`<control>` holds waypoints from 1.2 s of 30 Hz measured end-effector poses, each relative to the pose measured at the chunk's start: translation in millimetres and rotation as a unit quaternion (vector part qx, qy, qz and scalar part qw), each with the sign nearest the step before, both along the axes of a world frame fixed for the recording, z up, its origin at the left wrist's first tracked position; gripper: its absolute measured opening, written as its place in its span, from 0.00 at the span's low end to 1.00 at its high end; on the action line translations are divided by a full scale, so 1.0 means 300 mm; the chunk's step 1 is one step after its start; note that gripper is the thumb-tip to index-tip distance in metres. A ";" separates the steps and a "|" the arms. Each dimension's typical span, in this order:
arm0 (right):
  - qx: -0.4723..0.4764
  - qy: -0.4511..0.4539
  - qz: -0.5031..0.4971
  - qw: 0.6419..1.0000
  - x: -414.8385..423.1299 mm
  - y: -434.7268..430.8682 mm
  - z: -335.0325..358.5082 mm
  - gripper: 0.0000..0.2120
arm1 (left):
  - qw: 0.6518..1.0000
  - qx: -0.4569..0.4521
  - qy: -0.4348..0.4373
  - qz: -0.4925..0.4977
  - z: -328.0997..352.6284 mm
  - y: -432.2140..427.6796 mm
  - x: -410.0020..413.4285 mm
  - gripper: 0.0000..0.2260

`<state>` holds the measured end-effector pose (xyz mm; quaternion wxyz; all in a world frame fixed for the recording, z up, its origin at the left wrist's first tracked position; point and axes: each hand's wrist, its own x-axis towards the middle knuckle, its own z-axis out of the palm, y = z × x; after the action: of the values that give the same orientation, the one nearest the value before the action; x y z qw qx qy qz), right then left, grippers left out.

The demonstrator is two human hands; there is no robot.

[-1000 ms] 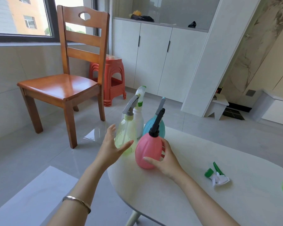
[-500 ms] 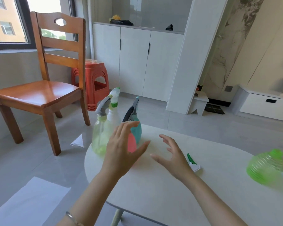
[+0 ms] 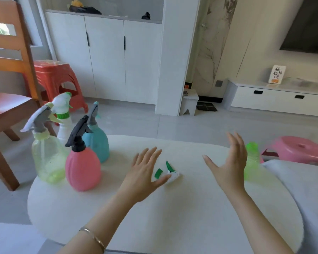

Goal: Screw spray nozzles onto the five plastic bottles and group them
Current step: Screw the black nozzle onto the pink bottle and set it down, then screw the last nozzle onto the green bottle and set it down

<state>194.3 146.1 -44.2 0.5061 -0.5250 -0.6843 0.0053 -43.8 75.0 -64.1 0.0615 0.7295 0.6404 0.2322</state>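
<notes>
Both hands spread and holding nothing, left hand (image 3: 145, 173) over loose nozzle (image 3: 170, 172) mid desk (image 3: 182, 217), right hand (image 3: 229, 164) beside uncapped green bottle (image 3: 252, 160) near right edge, four capped bottles (image 3: 70, 149) grouped at left edge, bare desk in front.

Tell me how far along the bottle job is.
Done: four bottles, yellow, white, teal and pink, stand grouped at the table's left end with nozzles on.

In hand: nothing. The left hand is open beside the loose nozzle; the right hand is open near the green bottle.

Left: screw that nozzle onto the green bottle and move it to the group.
</notes>
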 end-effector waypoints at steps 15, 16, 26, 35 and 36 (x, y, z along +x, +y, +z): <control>-0.158 0.254 -0.059 0.953 0.297 0.189 -0.164 0.45 | 0.996 0.020 -0.086 -0.025 -0.016 0.055 0.156 0.38; -0.155 0.249 -0.063 0.954 0.293 0.190 -0.166 0.44 | 0.995 0.021 -0.090 -0.024 -0.014 0.053 0.157 0.39; -0.181 0.225 -0.078 0.954 0.221 0.157 -0.121 0.37 | 0.992 0.021 -0.123 -0.023 -0.007 0.020 0.125 0.39; -0.355 0.288 0.294 0.839 -0.174 -0.080 0.056 0.28 | 0.963 0.036 -0.265 -0.043 0.010 -0.010 0.097 0.46; -0.369 0.275 0.313 0.831 -0.197 -0.098 0.056 0.28 | 0.956 0.040 -0.289 -0.031 0.011 -0.014 0.082 0.47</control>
<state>135.3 116.6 -27.5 0.4134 -0.4075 -0.5913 0.5598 -19.1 70.9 -60.9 0.2221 0.6527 0.5626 0.4562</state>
